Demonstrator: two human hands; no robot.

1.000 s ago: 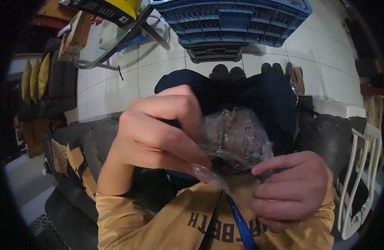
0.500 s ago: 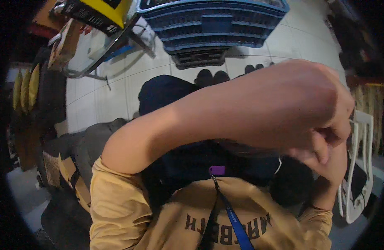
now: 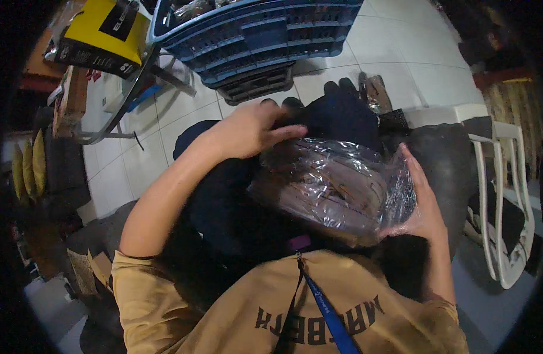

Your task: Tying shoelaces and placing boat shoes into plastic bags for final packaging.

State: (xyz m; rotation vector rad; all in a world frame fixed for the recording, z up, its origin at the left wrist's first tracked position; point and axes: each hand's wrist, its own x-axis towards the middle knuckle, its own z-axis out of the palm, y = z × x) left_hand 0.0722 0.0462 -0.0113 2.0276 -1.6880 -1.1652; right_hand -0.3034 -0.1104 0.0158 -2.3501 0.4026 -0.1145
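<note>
A brown, laced item in crinkled clear plastic (image 3: 330, 186) lies across my lap; its exact kind is hard to make out through the shine. At its right end, my right hand (image 3: 423, 206) grips the plastic, fingers along the far side and thumb on the near side. My left hand (image 3: 254, 130) is over the far left corner, thumb stretched out and apart from the bent fingers. Whether that hand touches the plastic is unclear.
A blue crate (image 3: 254, 38) holding plastic-wrapped things stands ahead on the tiled floor. A yellow and black box (image 3: 103, 35) rests on a glass table at far left. A white plastic chair (image 3: 501, 206) is at my right. Another wrapped brown item (image 3: 374, 94) lies beyond my knees.
My left arm has swung back from the right, where it crossed over my right arm. The plastic-wrapped item now shows on my lap with my right hand gripping its end.
</note>
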